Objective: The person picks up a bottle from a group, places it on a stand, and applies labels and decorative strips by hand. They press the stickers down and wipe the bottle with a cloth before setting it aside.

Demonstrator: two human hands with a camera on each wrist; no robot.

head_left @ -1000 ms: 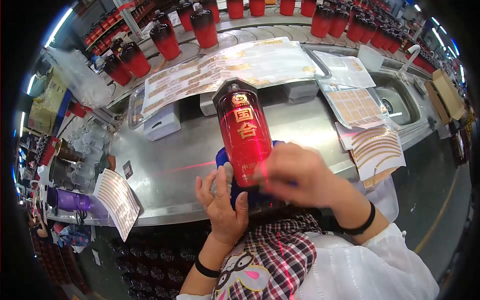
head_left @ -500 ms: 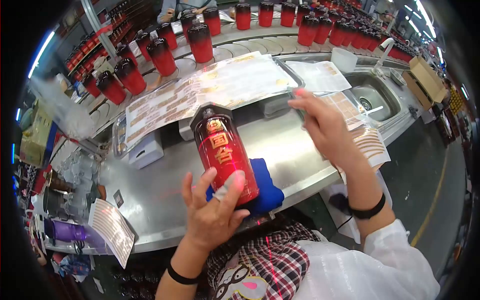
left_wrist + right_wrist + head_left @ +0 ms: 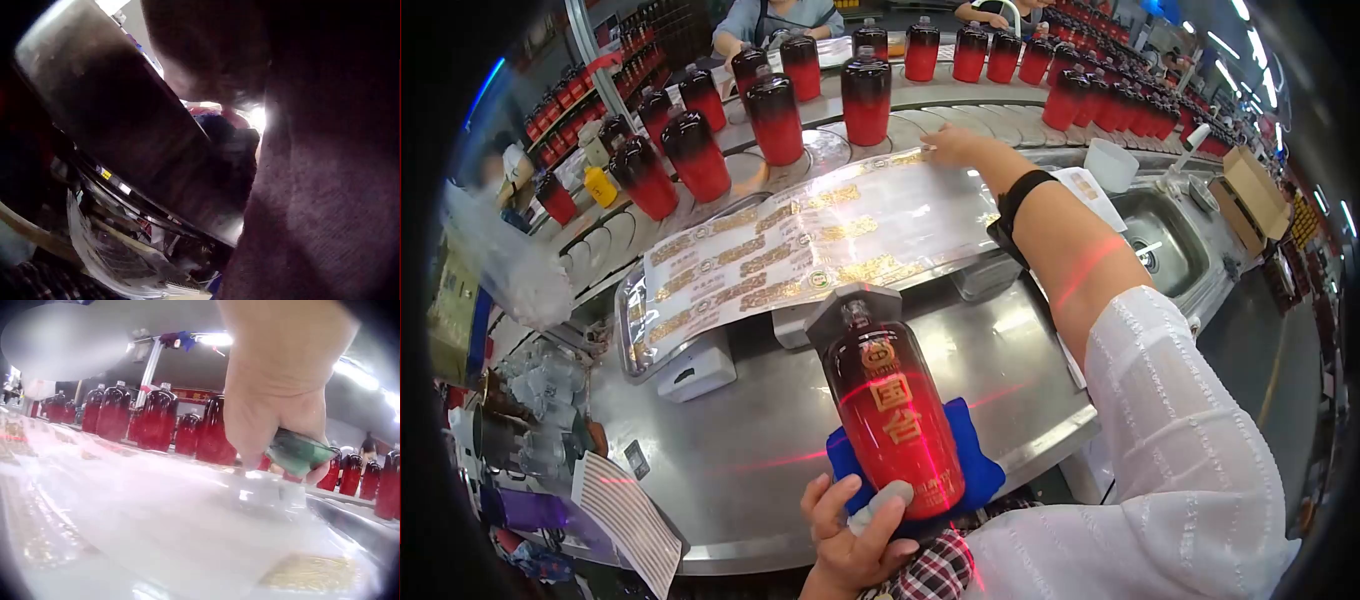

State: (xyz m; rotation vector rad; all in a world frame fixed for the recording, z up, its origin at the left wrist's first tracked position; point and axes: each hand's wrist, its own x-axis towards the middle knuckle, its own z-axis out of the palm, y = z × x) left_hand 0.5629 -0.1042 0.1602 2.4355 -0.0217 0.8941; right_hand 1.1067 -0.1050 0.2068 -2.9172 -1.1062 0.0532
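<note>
A red bottle (image 3: 882,365) with a dark shoulder and gold characters leans back on a blue cloth (image 3: 980,462), its neck against a dark angular rest (image 3: 824,320). My left hand (image 3: 852,540) is at its lower end, relaxed fingers touching the glass; one finger has a pale wrap. My right hand (image 3: 956,148) reaches across to the far edge of a large white sheet (image 3: 920,215) with gold prints. In the right wrist view it pinches a flat, translucent green piece (image 3: 299,454), fingertips close over the sheet. The left wrist view is mostly dark.
Red-black bottles (image 3: 773,118) line the conveyor behind the sheet. White boxes (image 3: 697,370) sit under its tray. A sink (image 3: 1165,235) and a cardboard box (image 3: 1250,195) are at right; a striped sheet (image 3: 625,520) overhangs the table's left front. People sit across the conveyor.
My right hand has gone from the bottle's lower part, up and away, to the sheet's far edge. The left hand stays by the bottle's lower end. The head view has shifted.
</note>
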